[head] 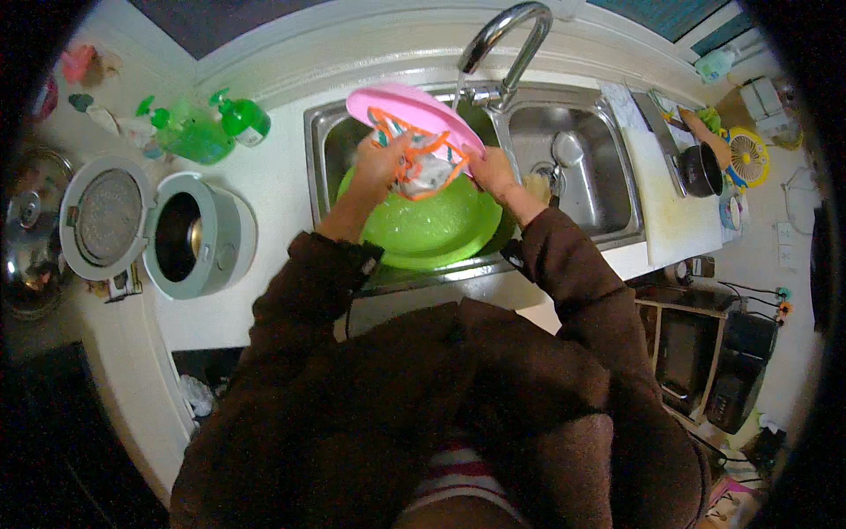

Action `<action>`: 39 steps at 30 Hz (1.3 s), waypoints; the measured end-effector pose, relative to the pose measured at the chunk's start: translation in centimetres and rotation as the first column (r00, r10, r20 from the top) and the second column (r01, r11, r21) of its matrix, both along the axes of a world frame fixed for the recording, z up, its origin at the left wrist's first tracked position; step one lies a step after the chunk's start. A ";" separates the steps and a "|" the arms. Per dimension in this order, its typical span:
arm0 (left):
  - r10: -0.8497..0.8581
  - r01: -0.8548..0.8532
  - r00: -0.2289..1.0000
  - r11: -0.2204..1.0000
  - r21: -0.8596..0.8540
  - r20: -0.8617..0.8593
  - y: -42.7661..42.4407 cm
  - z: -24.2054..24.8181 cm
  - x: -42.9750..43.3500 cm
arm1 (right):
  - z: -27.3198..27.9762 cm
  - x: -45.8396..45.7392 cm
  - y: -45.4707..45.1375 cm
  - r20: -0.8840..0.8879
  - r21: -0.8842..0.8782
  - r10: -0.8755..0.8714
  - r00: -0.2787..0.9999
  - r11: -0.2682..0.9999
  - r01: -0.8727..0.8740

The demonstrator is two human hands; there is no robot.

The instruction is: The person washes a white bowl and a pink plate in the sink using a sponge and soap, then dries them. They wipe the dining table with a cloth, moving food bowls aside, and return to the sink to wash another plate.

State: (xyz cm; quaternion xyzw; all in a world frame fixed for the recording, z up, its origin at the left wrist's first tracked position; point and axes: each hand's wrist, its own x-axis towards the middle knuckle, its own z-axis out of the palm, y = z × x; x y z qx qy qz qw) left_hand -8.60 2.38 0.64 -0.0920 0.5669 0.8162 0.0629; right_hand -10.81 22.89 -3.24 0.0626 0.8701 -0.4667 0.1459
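My left hand (382,160) grips a wet-looking white cloth (429,170) with orange edging, bunched against a pink plastic basin (410,102). The basin is tilted over the left bowl of the steel sink, its rim held at the right by my right hand (490,170). Water runs from the chrome faucet (509,40) down beside the pink basin. Below both hands a large green plastic basin (423,231) sits in the left bowl, with water in it. Part of the cloth lies hidden behind my left fingers.
Green pump bottles (243,120) and an open rice cooker (225,238) stand on the left counter. The right sink bowl (595,192) holds a round metal item. Farther right are a white cutting board (667,198), a knife (667,149), a dark saucepan (700,170) and a yellow fan (748,157).
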 end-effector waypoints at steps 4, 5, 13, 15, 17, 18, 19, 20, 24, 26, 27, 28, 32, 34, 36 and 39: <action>0.077 -0.077 0.997 0.997 0.017 0.004 0.6 -0.7 0.0 | -0.5 -1.2 0.3 -0.188 0.166 -0.023 0.982 0.985 0.055; 0.067 -0.066 0.997 0.998 0.017 -0.032 0.6 -1.0 0.1 | -0.5 -1.3 0.4 -0.219 0.219 0.013 0.976 0.975 0.036; -0.061 0.036 0.992 0.976 -0.214 -0.113 -0.4 -0.4 0.7 | 0.9 -0.7 1.9 -0.070 -0.294 0.200 0.977 0.932 -0.212; -0.135 0.130 0.991 0.945 -0.301 0.004 -0.2 0.3 1.0 | 1.3 -1.1 2.1 -0.079 -0.192 0.078 0.994 0.977 -0.092; -0.066 0.051 0.996 0.978 -0.201 -0.068 1.6 0.7 0.5 | 1.7 -2.2 2.2 -0.316 -0.034 0.046 0.948 0.998 -0.060; -0.036 0.027 0.998 0.985 -0.169 -0.050 2.4 0.9 0.6 | 1.9 -2.6 2.6 -0.403 0.069 0.044 0.914 0.997 -0.018; -0.020 0.015 0.999 0.992 -0.122 -0.037 3.4 0.9 0.6 | 1.9 -2.9 3.1 -0.446 0.195 0.046 0.894 0.980 0.047; -0.070 0.072 0.997 0.993 -0.090 0.025 3.5 1.0 0.5 | 1.8 -3.3 3.3 -0.493 0.181 0.045 0.869 0.982 0.052; 0.021 -0.022 1.000 0.999 -0.048 -0.018 4.7 1.5 -0.6 | 1.2 -4.1 4.2 -0.416 0.246 0.197 0.888 0.964 -0.098; 0.071 -0.069 0.997 0.995 -0.077 0.036 4.5 1.5 -1.2 | 0.5 -3.9 4.4 -0.311 0.147 0.220 0.924 0.972 -0.182; 0.081 -0.076 0.994 0.994 -0.083 0.068 4.3 1.4 -1.3 | 0.2 -3.6 4.4 -0.265 0.089 0.241 0.934 0.970 -0.225; 0.079 -0.071 0.993 0.994 -0.085 0.087 4.2 1.3 -1.3 | -0.1 -3.3 4.5 -0.208 -0.034 0.232 0.950 0.969 -0.244; 0.049 -0.021 0.973 0.992 -0.124 0.224 4.5 0.6 -0.6 | -0.1 -2.4 4.4 -0.351 -0.079 0.188 0.917 0.970 -0.229; -0.005 0.055 0.985 0.958 -0.282 0.174 5.2 0.0 -0.1 | 0.7 -2.5 3.6 -0.445 0.205 0.282 0.850 0.956 -0.209; -0.102 0.149 0.988 0.841 -0.521 0.117 5.7 -0.4 0.3 | 1.9 -3.2 2.5 -0.481 0.369 0.343 0.807 0.914 -0.169; -0.245 0.247 0.965 0.706 -0.664 0.098 5.8 -0.6 0.2 | 3.7 -4.2 0.5 -0.429 0.411 0.352 0.832 0.896 -0.168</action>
